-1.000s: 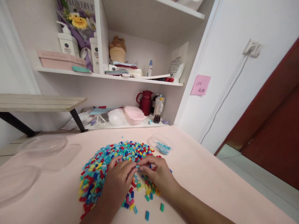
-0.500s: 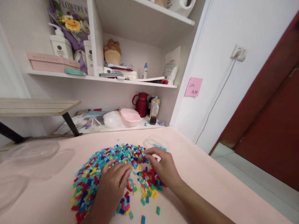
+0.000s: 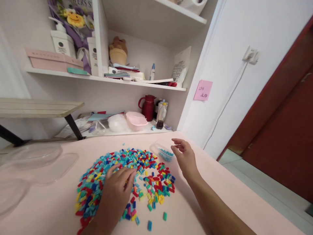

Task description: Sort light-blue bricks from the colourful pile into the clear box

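A large heap of small plastic building bricks [image 3: 117, 160] in blue, red, yellow and green covers the middle of the table. My left hand [image 3: 119, 184] is over the heap's near side, palm down, fingers loosely bent and apart, with nothing visible in them. Beside the clear plastic container [image 3: 154, 148], my right hand [image 3: 184, 158] hovers with thumb and index finger apart; no brick shows between them. Light-blue bricks [image 3: 166, 154] lie inside that container. Looser bricks [image 3: 156, 186] of mixed colours spread between my hands.
Clear plastic lids or trays [image 3: 53, 168] lie on the left of the pink tabletop [image 3: 207, 209]. Behind stand a pink bowl [image 3: 137, 120], a red jug [image 3: 148, 107] and a bottle of dark liquid [image 3: 161, 116]. A wooden stand [image 3: 41, 109] overhangs the back left.
My right hand has moved from the heap's right edge up and right to the clear container, uncovering bricks there. My left hand stays nearly in place. The view has shifted slightly.
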### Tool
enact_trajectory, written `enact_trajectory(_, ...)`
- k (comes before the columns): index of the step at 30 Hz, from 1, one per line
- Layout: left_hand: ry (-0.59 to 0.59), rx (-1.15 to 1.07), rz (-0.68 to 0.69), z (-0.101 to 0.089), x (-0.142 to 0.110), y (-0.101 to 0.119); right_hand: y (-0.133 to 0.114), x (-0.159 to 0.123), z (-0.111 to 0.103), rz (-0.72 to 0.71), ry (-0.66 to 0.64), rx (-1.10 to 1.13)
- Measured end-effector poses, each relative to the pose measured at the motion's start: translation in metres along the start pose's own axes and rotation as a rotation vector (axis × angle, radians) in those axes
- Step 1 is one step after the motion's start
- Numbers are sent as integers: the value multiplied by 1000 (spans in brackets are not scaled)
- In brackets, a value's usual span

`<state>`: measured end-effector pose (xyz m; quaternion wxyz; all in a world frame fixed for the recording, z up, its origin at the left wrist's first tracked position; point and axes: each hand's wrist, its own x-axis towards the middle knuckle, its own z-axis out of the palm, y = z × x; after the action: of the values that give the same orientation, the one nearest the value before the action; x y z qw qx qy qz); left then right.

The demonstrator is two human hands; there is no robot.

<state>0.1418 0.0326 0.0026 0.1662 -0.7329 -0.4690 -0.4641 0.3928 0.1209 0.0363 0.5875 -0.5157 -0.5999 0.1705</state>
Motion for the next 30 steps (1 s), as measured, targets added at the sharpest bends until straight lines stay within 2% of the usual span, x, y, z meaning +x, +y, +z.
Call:
enact_trajectory(3, 2, 0, 0, -1, 1, 2, -5, -6, 3, -21, -39, 53)
enact_trajectory(5, -2, 1, -5, -1, 1, 2, -12, -14, 7, -54, -113, 75)
enact_trajectory(11, -24, 21, -78, 0, 0, 2, -30, -48, 29, -266, -515, 30)
enact_trajectory(15, -30, 10, -88, 0, 0, 2, -29, -60, 40, -311, -678, -81)
enact_trajectory(18, -35, 2, -97, 1, 0, 3, -24, -64, 44, -289, -721, -161)
enact_trajectory(23, -25, -2, -104, 1, 0, 4, -18, -67, 47, -302, -711, -241)
enact_trajectory(30, -23, -4, -110, 1, 0, 5, -18, -66, 49, -303, -763, -165)
